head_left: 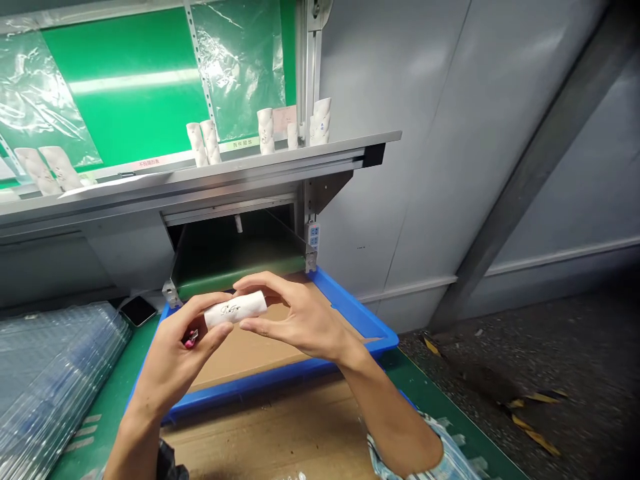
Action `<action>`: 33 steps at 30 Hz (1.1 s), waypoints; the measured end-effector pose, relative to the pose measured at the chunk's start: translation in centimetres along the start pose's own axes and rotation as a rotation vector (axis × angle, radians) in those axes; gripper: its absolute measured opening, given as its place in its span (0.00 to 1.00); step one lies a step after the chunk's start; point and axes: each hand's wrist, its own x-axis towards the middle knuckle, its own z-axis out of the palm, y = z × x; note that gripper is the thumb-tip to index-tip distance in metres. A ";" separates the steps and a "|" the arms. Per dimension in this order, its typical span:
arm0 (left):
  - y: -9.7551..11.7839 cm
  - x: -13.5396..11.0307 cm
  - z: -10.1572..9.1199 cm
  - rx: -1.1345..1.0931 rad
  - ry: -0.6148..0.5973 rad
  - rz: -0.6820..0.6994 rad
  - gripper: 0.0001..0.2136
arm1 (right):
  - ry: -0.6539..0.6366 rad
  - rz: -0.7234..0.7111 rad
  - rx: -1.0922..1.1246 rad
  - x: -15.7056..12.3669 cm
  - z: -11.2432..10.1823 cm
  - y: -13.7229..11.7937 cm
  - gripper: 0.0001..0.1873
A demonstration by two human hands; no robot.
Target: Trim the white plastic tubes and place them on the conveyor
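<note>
Lighting is bright and even, from overhead. A broad white glare band crosses the glossy green back panel, and the crinkled clear plastic film glints. The recess under the grey metal shelf lies in deep shadow. The white cylindrical printed tube is sharp. Straight lines bow near the frame edges.

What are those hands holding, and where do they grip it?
A white tube, held level: left hand at its left end, right hand around its right end.

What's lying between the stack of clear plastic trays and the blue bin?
The head view shows a strip of green mat between the clear plastic trays and the blue bin, bare except for a dark phone at its far end.
</note>
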 end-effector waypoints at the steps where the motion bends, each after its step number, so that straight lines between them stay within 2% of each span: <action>1: -0.1 0.0 0.0 0.001 0.002 0.012 0.15 | -0.012 0.030 0.008 0.0 0.0 0.0 0.19; 4: -0.2 0.0 -0.1 -0.008 -0.009 0.014 0.15 | -0.031 0.065 0.018 0.0 0.1 0.0 0.17; 12: -0.4 -0.2 -0.1 0.041 0.017 0.076 0.14 | -0.020 0.019 0.104 -0.2 0.3 0.6 0.16; 19: 0.0 0.1 -0.4 0.048 0.017 0.124 0.12 | -0.020 -0.008 0.074 -0.1 0.4 0.7 0.16; 23: -0.5 -0.1 -0.7 0.087 0.061 0.156 0.14 | -0.077 0.052 0.182 -0.4 0.3 0.5 0.17; 27: -0.9 -0.3 -0.8 0.098 0.079 0.196 0.15 | -0.133 0.020 0.354 -0.4 0.3 0.4 0.20; 33: -0.7 -0.4 -0.7 0.114 0.095 0.262 0.16 | -0.098 0.022 0.411 -0.2 0.5 0.2 0.21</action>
